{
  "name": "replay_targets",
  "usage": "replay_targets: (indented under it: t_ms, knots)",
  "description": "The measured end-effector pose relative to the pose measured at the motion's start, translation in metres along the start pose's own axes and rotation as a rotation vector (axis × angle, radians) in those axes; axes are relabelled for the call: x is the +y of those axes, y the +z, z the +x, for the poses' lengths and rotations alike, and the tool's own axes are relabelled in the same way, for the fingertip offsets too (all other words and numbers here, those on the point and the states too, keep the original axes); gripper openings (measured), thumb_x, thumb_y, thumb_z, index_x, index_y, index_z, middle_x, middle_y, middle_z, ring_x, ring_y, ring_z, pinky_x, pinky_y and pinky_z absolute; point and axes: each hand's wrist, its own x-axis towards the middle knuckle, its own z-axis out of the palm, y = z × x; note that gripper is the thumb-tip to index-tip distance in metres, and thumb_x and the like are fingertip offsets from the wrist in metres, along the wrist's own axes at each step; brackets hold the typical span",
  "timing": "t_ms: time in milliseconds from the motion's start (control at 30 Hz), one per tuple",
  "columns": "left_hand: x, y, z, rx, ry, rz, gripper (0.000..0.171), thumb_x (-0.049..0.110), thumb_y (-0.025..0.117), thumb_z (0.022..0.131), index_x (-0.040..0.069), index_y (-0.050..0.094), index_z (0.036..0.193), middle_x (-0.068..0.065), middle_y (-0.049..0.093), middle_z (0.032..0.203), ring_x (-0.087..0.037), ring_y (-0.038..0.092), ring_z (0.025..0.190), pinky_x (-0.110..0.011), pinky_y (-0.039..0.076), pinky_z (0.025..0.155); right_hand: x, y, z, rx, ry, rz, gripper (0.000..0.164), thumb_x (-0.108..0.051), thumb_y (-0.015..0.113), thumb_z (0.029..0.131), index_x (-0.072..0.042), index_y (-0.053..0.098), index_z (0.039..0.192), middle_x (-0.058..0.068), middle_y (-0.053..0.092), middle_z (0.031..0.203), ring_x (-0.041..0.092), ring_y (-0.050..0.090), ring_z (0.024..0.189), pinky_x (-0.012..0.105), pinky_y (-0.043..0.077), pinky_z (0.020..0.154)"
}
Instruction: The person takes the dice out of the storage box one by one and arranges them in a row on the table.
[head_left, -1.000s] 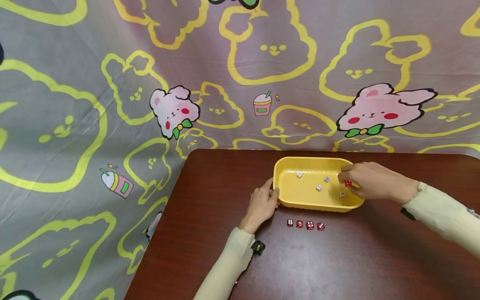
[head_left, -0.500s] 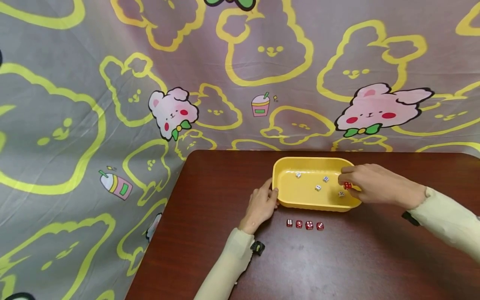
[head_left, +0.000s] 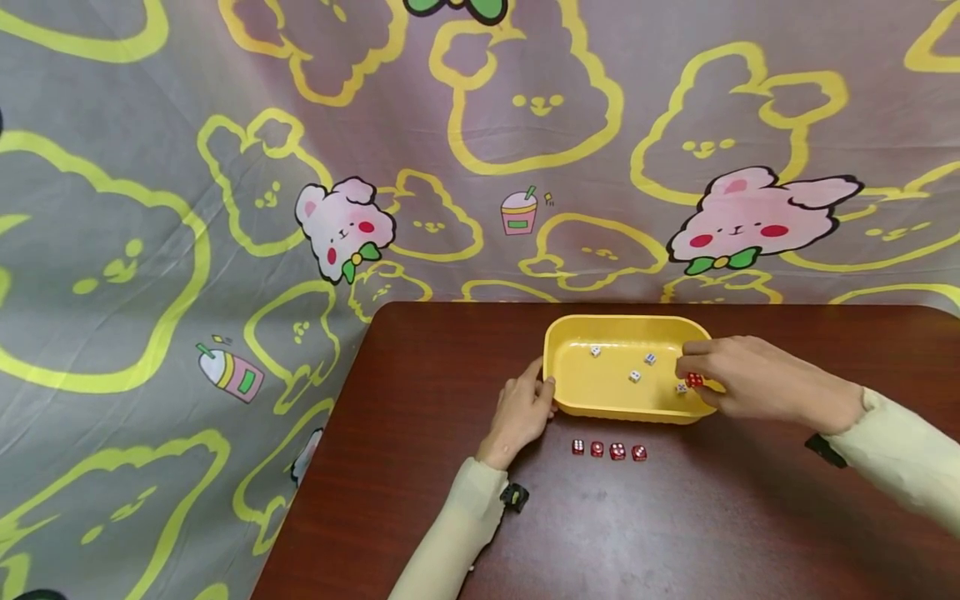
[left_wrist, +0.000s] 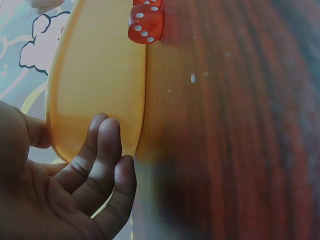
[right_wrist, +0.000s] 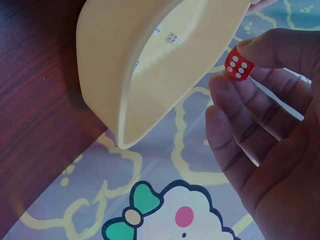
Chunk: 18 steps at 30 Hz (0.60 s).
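My right hand (head_left: 738,375) pinches a red die (head_left: 693,380) between thumb and fingertips over the right end of a yellow tray (head_left: 600,410). In the right wrist view, six white pips face the camera on that red die (right_wrist: 239,65). At the tray's left end, my left hand (head_left: 521,410) rests its fingers against the outer wall. The left wrist view has those slightly bent fingers (left_wrist: 107,150) along the tray's end. Several white dice (head_left: 635,377) lie scattered on the tray floor. In front of the tray, several red dice (head_left: 617,451) form a row.
The brown wooden table (head_left: 420,400) carries the tray near its back edge. Behind and to the left hangs a grey curtain (head_left: 420,100) printed with yellow outlines and cartoon rabbits. A black band (head_left: 515,497) is worn at the left wrist.
My right hand has lowered slightly toward the tray with the red die still pinched. The left hand stays against the tray. The whole head view has shifted a little.
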Motion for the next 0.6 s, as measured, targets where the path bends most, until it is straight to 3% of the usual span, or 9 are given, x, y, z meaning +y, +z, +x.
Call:
replay_targets:
  t_ms: [600]
  knots:
    - [-0.0006,0.0003,0.0001,-0.003,0.005,0.000,0.051,0.029,0.048,0.109,0.014,0.047,0.157,0.003,0.077,0.081,0.001,0.064,0.058,-0.025,0.054,0.072,-0.0049,0.0024,-0.0087,0.055,-0.005,0.011,0.030,-0.006,0.087,0.069,-0.022,0.071,0.090,-0.016,0.051,0.081,-0.002,0.041,0.066,0.022,0.043,0.058]
